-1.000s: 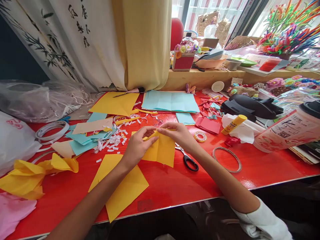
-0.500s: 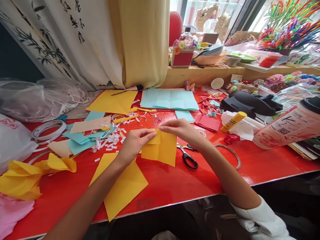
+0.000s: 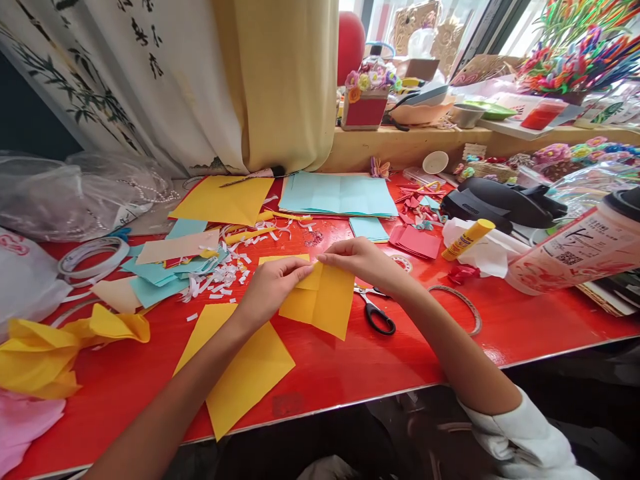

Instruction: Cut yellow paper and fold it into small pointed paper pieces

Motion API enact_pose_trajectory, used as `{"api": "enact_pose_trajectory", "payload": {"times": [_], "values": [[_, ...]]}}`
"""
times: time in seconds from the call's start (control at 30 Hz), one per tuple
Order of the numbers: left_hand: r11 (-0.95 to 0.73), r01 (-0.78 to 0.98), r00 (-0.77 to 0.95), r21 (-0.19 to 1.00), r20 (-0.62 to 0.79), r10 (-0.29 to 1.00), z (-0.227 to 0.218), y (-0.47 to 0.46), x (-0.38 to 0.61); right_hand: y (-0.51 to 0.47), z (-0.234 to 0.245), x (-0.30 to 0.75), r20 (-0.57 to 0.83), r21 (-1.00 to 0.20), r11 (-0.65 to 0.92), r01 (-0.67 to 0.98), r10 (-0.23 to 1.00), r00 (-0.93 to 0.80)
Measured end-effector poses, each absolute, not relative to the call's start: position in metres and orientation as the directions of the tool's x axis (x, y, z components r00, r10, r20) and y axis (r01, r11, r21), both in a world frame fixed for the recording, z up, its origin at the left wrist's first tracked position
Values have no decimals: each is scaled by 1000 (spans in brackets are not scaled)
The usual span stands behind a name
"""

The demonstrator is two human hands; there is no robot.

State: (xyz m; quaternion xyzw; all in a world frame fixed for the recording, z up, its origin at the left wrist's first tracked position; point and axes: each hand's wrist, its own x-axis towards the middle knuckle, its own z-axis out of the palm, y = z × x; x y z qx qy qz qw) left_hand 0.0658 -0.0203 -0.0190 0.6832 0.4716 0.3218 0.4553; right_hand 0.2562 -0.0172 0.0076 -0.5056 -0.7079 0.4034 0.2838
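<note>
Between my two hands is a creased sheet of yellow paper [image 3: 327, 303], held up just above the red table. My left hand [image 3: 273, 287] pinches its upper edge with thumb and forefinger. Close beside it, my right hand [image 3: 357, 263] grips the same edge, fingertips nearly touching the left ones. A smaller yellow square shows at the sheet's upper left; I cannot tell if it is a separate piece. Under my left forearm lies another yellow sheet [image 3: 250, 373], flat and lightly creased. Black-handled scissors [image 3: 379, 317] rest right of the held paper, partly covered by my right wrist.
White paper scraps [image 3: 217, 280] and tape rolls [image 3: 95, 257] lie to the left. At the back are blue sheets [image 3: 337, 195] and a yellow sheet [image 3: 225, 200]. Red squares [image 3: 415, 241], a glue stick [image 3: 469, 240] and a large cup [image 3: 575, 247] stand or lie right.
The lower right corner of the held yellow paper has dipped slightly toward me. Both hands keep their pinch in nearly the same place. The view has shifted a little.
</note>
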Motion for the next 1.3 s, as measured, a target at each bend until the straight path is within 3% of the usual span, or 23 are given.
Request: {"api": "enact_pose_trajectory", "payload": {"times": [0.53,0.63,0.8,1.03,1.23,1.3], "values": [[2,238,374,971,-94,923,-18,-22,67,-15,1,253,50,-809,209,549,956,-290],[-4,214,374,977,-78,924,-18,-20,67,-14,0,254,65,-798,231,556,951,-302],[-3,156,189,988,-27,982,-18,-8,59,-12,2,259,83,-777,241,581,955,-286],[-89,361,121,928,48,992,-17,5,43,-10,4,266,24,-709,245,661,946,-325],[-147,295,75,944,130,989,-21,24,26,-7,1,268,-23,-659,233,715,944,-329],[-154,346,60,925,142,988,-23,29,20,-7,1,267,-27,-652,234,721,943,-331]]}}
